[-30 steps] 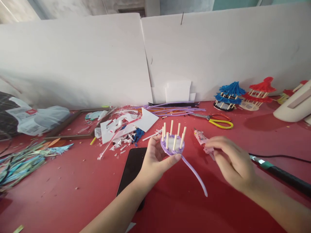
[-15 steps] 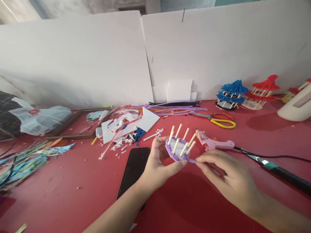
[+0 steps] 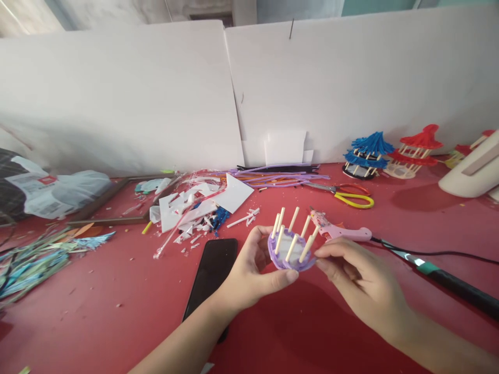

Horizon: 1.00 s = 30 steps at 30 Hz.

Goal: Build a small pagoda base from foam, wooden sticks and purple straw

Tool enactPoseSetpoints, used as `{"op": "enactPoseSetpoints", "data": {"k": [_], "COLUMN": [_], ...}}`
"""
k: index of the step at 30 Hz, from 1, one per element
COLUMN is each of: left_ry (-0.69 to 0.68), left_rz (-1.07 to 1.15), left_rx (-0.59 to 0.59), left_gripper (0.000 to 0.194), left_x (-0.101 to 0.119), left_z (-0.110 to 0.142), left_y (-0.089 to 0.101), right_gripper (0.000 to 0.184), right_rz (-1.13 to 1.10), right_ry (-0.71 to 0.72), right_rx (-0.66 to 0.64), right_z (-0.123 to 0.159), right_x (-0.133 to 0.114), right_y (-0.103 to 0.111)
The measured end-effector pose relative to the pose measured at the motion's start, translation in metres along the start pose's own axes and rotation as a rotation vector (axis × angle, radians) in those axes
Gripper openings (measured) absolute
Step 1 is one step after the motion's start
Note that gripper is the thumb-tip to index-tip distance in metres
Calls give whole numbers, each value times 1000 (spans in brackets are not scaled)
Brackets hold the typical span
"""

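My left hand (image 3: 255, 272) grips a small round model base (image 3: 287, 244) by its left and near rim, thumb along the front edge. The base has a pale floor, a fuzzy purple border and several short wooden sticks (image 3: 293, 248) standing up from it. My right hand (image 3: 358, 278) pinches the end of a purple pipe cleaner (image 3: 312, 264) between thumb and fingers at the base's right edge. The pipe cleaner runs along the near rim. Just behind my right hand lies a pink glue gun (image 3: 345, 232).
Yellow-and-red-handled scissors (image 3: 354, 200), purple pipe cleaners (image 3: 273, 179) and paper scraps (image 3: 171, 210) lie behind. A black phone (image 3: 212, 275) is left of my hands. Blue (image 3: 368, 156) and red (image 3: 419, 150) pavilion models stand at back right, near a black-handled tool (image 3: 448, 278).
The base has turned and tipped a little in my left hand. The purple pipe cleaner's free end has drawn closer to the rim, and my right hand sits nearer the base.
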<state>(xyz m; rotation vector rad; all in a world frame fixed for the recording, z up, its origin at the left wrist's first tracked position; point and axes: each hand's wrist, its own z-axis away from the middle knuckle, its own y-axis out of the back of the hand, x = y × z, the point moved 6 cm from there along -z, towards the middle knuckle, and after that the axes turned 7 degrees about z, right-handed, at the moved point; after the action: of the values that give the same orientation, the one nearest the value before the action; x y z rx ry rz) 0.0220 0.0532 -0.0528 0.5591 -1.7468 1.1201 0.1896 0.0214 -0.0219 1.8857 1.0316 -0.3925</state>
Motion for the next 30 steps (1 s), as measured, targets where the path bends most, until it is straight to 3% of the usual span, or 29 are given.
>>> {"op": "enactPoseSetpoints", "data": {"k": [6, 10, 16, 21, 30], "left_ry": [60, 102, 103, 93, 139], "left_rz": [55, 79, 112, 4, -93], "left_rx": [-23, -30, -50, -22, -55], "left_gripper": [47, 47, 63, 56, 64], "left_x": [3, 2, -2, -2, -11], "left_z": [-2, -2, -4, -3, -2], "left_y": [-4, -4, -5, -6, -3], "right_gripper": [6, 7, 8, 9, 14], "right_rz": [-198, -295, -321, -302, -286], "right_ry": [-160, -139, -178, -208, -306], "right_rx": [-89, -103, -169, -112, -80], "right_z": [1, 1, 1, 3, 5], "right_x": [7, 8, 9, 9, 13], "right_y": [-11, -12, -16, -15, -19]}}
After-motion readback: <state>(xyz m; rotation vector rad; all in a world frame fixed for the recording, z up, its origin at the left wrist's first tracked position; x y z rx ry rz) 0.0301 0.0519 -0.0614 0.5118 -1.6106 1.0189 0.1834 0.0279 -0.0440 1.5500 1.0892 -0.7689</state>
